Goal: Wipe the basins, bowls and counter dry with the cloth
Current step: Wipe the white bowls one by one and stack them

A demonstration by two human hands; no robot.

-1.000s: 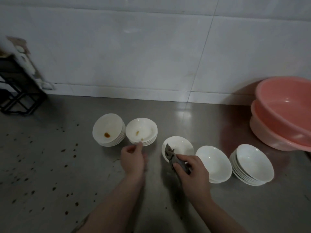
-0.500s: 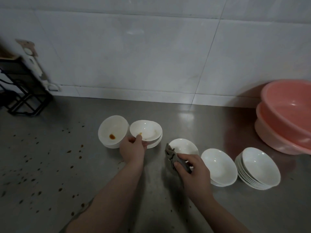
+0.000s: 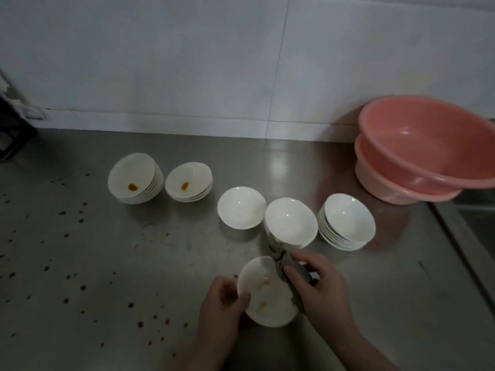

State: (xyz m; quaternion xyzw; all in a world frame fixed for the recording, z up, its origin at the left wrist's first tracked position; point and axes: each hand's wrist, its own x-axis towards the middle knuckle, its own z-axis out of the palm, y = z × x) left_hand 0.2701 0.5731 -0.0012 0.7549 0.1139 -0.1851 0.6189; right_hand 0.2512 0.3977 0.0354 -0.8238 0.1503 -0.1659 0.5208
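Note:
My left hand (image 3: 222, 303) grips the left rim of a white bowl (image 3: 263, 293), held tilted above the steel counter (image 3: 107, 263). My right hand (image 3: 321, 287) holds a grey cloth (image 3: 289, 266) against the bowl's right edge. Smears show inside the bowl. Two stacks of white bowls with brown sauce spots stand at the back left (image 3: 135, 180) and beside it (image 3: 188, 182). A single white bowl (image 3: 241, 207), another bowl (image 3: 290, 220) and a stack of bowls (image 3: 347, 222) sit in a row to the right. Two nested pink basins (image 3: 417, 151) stand at the far right.
Brown drops speckle the counter's left half (image 3: 67, 263). A black rack (image 3: 13, 129) stands at the far left against the white tiled wall (image 3: 241, 62). A sink edge (image 3: 466, 236) runs along the right side of the counter.
My left hand lifted the top bowl off the second stained stack and brought it near to me. My right hand with the cloth moved to that bowl's right edge.

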